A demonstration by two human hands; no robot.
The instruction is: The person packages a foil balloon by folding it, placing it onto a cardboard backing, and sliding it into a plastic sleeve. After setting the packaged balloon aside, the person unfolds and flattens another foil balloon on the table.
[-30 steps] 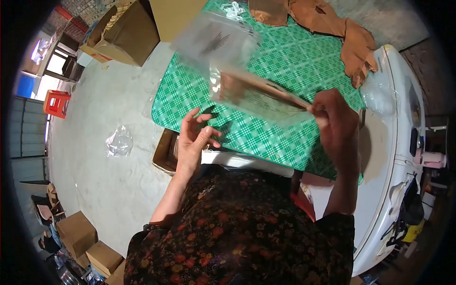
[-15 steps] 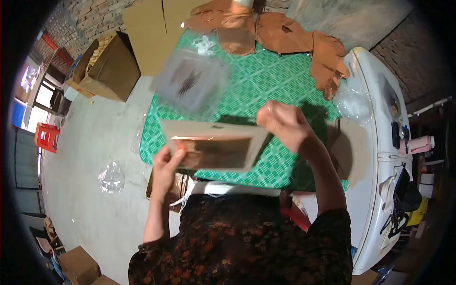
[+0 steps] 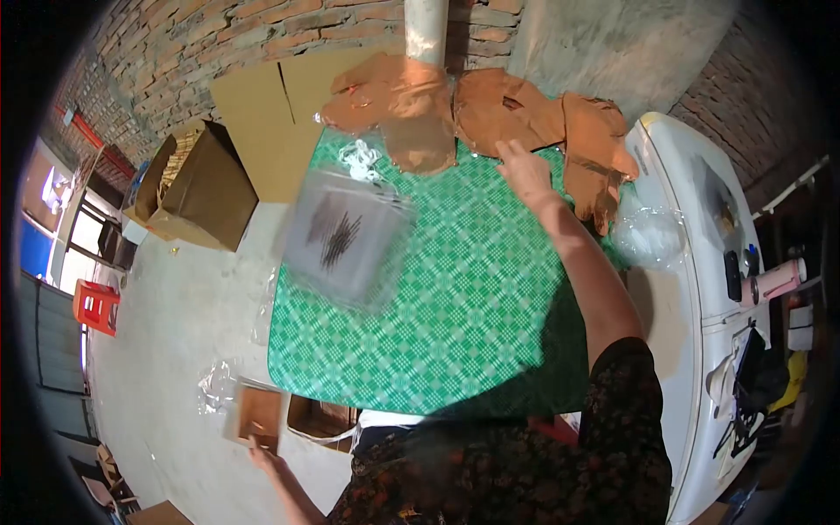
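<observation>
My left hand is down at the lower left, closed on the near edge of a flat brown item in a pale clear sleeve, beside an open cardboard box at the table's near edge. My right hand reaches to the far side of the green checked table, its fingers at the edge of a brown crumpled piece; whether they grip it is unclear. A stack of clear plastic sleeves lies on the table's left side, with a white tangled string behind it.
More brown pieces lie along the far edge. A clear plastic bag is at the right, by a white appliance. On the floor at the left stand a large cardboard box and a red stool.
The sleeved brown item has gone from over the table to the lower left with my left hand. My right hand has let go of it and moved to the far brown pieces.
</observation>
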